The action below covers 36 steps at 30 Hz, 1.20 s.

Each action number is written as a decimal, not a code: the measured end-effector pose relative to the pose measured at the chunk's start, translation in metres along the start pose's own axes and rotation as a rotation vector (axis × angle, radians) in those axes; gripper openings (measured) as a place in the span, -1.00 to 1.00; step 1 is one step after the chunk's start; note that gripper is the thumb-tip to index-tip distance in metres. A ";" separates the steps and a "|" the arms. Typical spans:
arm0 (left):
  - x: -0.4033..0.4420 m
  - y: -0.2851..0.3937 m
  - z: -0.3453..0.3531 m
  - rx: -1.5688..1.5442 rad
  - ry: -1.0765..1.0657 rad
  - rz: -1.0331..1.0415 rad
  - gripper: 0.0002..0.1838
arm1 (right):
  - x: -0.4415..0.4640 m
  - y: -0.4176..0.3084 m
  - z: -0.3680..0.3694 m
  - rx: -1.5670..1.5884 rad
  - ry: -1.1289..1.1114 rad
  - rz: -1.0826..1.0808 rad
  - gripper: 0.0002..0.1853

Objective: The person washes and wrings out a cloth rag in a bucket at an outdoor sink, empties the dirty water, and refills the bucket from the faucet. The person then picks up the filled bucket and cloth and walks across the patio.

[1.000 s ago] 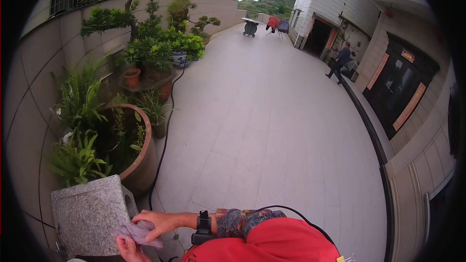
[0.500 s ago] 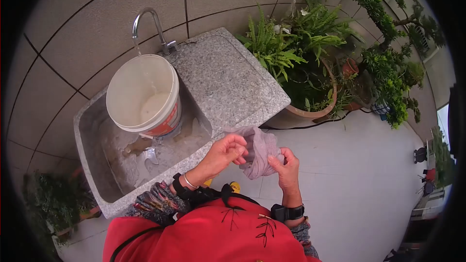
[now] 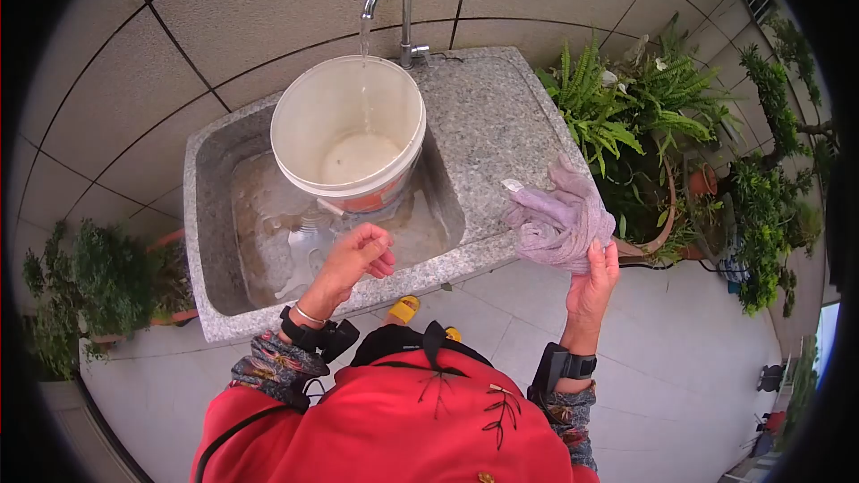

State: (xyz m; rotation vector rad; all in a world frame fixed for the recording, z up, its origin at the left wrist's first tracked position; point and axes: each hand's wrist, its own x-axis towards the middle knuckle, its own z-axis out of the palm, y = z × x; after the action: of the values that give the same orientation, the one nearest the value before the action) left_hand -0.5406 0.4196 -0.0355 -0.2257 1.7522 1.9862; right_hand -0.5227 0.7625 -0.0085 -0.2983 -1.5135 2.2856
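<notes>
My right hand grips the edge of a bunched, greyish-pink cloth and holds it up near the counter's front right corner. A white tag sticks out at the cloth's left side. My left hand hovers over the sink's front rim, fingers loosely curled together with nothing visible in them. Beyond it, a white bucket with a red label stands tilted in the stone sink. Water runs from the chrome faucet into the bucket.
A granite counter adjoins the sink on the right. Past it stand ferns in a large round pot. Potted plants flank the sink's left side. A tiled wall rises behind, and pale floor tiles lie below.
My right hand has carried the cloth to the right, over the counter's corner. My left hand has moved away from the cloth. The head view has shifted, so the sink appears farther right.
</notes>
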 end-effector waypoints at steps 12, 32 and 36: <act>0.006 0.005 -0.115 -0.442 0.535 0.221 -0.81 | 0.002 0.104 -0.039 -0.648 0.078 0.447 -0.59; 0.039 0.035 -0.146 -0.353 0.554 0.074 -0.50 | -0.009 0.115 -0.033 -0.906 0.181 0.346 -0.59; 0.074 0.034 -0.136 -0.192 0.414 0.153 -0.42 | -0.007 0.116 -0.027 -0.906 0.189 0.353 -0.56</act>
State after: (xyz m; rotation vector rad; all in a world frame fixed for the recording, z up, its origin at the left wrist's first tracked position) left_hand -0.6458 0.3039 -0.0597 -0.6224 1.8642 2.3513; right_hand -0.5284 0.7422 -0.1261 -1.0503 -2.4393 1.5518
